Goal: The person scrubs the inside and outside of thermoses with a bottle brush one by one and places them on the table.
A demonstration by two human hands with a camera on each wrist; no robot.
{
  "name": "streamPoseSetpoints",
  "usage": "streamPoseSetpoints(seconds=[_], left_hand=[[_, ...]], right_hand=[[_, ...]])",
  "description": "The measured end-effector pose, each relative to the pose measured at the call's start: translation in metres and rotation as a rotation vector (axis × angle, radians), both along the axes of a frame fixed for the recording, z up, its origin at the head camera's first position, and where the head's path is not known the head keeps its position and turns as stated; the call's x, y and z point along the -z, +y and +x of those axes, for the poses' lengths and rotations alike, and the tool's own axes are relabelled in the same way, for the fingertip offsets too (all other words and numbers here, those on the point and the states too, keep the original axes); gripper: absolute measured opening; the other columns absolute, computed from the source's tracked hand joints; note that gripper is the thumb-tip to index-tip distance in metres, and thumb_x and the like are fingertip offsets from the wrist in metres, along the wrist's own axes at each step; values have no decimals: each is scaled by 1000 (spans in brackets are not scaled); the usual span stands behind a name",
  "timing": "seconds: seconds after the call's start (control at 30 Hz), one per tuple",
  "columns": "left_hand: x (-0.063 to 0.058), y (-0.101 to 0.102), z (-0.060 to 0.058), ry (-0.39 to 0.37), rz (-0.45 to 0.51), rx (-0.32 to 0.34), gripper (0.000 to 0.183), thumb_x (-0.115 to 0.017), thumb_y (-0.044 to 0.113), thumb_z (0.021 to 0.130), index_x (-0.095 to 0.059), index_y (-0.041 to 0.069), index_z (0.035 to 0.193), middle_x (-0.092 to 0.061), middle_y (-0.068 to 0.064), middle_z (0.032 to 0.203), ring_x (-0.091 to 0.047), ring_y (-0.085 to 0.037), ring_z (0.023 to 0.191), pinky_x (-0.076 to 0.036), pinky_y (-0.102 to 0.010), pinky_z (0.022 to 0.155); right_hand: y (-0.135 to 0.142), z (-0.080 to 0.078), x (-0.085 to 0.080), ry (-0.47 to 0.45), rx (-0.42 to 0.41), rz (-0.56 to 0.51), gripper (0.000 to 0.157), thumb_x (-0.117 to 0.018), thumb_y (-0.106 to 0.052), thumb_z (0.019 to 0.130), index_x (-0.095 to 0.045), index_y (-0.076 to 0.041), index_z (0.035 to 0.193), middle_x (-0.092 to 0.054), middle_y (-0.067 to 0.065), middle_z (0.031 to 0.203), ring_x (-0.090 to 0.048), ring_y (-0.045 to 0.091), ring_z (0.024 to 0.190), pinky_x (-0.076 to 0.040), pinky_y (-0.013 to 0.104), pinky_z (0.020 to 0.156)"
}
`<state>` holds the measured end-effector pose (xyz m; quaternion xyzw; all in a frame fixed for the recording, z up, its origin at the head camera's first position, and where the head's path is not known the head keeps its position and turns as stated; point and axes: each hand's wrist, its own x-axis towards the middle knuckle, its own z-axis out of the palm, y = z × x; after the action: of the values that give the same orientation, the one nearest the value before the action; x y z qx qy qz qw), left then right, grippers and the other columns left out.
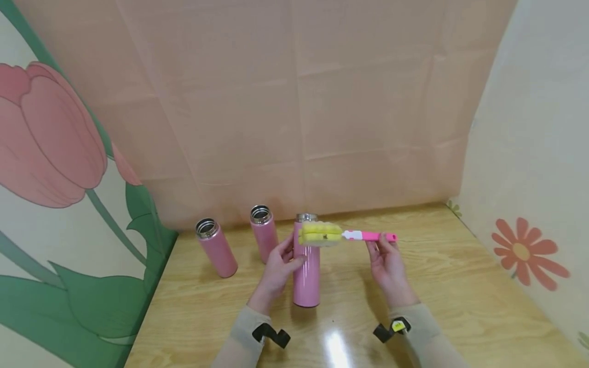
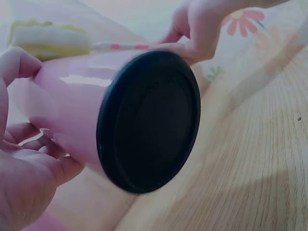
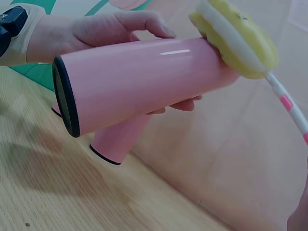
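The left hand (image 1: 278,268) curls its grip round a glossy pink cylindrical bottle with a metallic neck and black base (image 1: 307,286), raised above the wood-grain table (image 1: 460,301), midway between its left and right edges. The right hand (image 1: 388,266) pinches the pink end of a yellow-and-white sponge-headed brush with a pink-and-white handle (image 1: 353,235). The sponge crosses the bottle's upper part; contact is unclear. Two matching open-mouthed pink bottles (image 1: 221,254) (image 1: 265,239) stand upright toward the table's back left corner.
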<state>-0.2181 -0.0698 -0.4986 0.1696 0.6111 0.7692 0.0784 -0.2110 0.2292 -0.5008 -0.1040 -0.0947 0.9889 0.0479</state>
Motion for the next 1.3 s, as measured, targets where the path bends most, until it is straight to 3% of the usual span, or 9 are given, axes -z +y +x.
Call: streamPoseSetpoints(seconds=[0.23,0.37,0.57,0.73,1.03,1.3], left_hand=[[-4,3,-4,-35,-18,-28,79,-77,6,98,-37,5,165,-49,-20,161,-55,-34,141,-49,-37,113],[-3,4,-1,-45,-42,-51,74,-72,1,99,-37,2,164,-49,-23,160,-54,-35,142,-48,-37,114],[-5,3,3,-38,-51,-64,75,-65,-3,98,-34,3,166,-47,-21,162,-50,-36,145,-45,-42,118],[-7,6,3,-55,-52,-35,85,-72,2,98,-27,7,169,-40,-17,168,-45,-34,149,-41,-43,120],[-3,9,2,-45,-10,-75,85,-75,-2,96,-30,4,168,-48,-18,161,-48,-34,146,-43,-44,119],[-3,6,1,-58,-43,-80,87,-80,2,95,-33,7,168,-54,-17,157,-55,-33,139,-51,-41,111]], right_hand=[[4,-4,-5,-33,6,-12,9,-58,-2,108,-54,-9,104,-67,8,92,-75,23,91,-57,30,98],[4,-1,-6,-83,9,-11,10,-61,-3,106,-55,-9,105,-66,7,94,-75,23,89,-57,29,98],[-1,1,-6,-29,17,24,8,-60,-3,107,-55,-9,107,-65,7,96,-75,22,91,-57,29,99],[-3,0,-7,-16,15,48,6,-58,-4,108,-53,-9,109,-66,7,93,-75,21,90,-57,29,98],[1,-3,-9,-12,31,1,15,-66,1,103,-54,-8,105,-70,9,91,-76,23,89,-58,31,96],[6,-3,-12,-26,28,4,17,-65,1,104,-52,-10,108,-69,8,92,-76,23,91,-56,31,99]])
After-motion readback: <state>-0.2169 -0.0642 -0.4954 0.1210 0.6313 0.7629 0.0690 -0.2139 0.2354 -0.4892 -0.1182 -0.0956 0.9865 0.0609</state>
